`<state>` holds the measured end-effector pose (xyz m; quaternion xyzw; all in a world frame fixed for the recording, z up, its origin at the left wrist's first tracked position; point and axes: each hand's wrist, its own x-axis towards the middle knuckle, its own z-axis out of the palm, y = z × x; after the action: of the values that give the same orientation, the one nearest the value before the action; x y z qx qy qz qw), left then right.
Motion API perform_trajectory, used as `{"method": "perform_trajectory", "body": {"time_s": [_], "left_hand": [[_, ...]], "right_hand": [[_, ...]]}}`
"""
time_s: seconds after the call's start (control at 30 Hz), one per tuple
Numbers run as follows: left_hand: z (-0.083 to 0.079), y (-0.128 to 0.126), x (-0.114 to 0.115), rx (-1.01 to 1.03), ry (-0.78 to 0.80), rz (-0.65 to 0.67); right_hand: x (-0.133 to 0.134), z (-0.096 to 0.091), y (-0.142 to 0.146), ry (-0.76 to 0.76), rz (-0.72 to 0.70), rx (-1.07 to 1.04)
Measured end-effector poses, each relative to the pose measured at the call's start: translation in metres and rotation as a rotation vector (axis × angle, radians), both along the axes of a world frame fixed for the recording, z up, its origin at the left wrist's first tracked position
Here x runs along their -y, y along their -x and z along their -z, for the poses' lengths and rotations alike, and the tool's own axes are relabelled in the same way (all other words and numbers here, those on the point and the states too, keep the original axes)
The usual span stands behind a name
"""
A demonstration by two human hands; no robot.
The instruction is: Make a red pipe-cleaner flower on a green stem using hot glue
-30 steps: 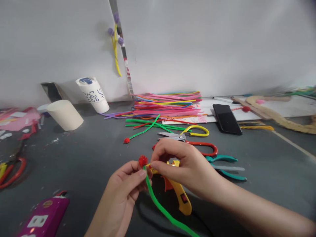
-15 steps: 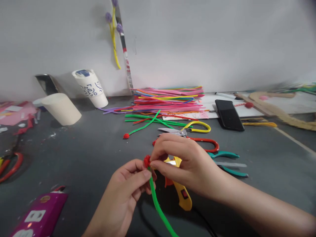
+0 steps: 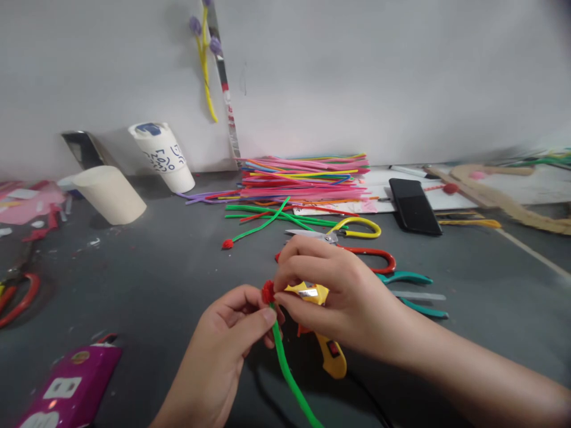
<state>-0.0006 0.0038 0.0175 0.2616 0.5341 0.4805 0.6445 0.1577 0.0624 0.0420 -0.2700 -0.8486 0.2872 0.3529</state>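
My left hand (image 3: 220, 351) pinches the top of a green pipe cleaner stem (image 3: 288, 374) just under a small red fuzzy bud (image 3: 267, 291). My right hand (image 3: 330, 291) is closed with its fingertips pressed at the red bud from the right. Directly beneath my right hand lies a yellow glue gun (image 3: 328, 353) with an orange trigger. The green stem curves down toward the bottom edge of the view.
A stack of coloured pipe cleaners (image 3: 307, 178) lies at the wall, with a finished green stem with a red bud (image 3: 254, 230) before it. Scissors (image 3: 339, 235), red and teal pliers (image 3: 410, 291), a black phone (image 3: 413, 207), two paper cups (image 3: 109, 193) and a magenta power strip (image 3: 66, 386) lie around.
My hands and the bud shifted slightly right and up. My right fingertips have closed in onto the red bud, partly covering it.
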Motion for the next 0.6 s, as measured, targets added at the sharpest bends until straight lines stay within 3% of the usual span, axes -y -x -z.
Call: {"method": "perform_trajectory", "body": {"time_s": [0.6], "left_hand": [[0.0037, -0.0007, 0.0010, -0.083, -0.050, 0.045]], "right_hand": [[0.0010, 0.0006, -0.0030, -0.185, -0.023, 0.148]]}}
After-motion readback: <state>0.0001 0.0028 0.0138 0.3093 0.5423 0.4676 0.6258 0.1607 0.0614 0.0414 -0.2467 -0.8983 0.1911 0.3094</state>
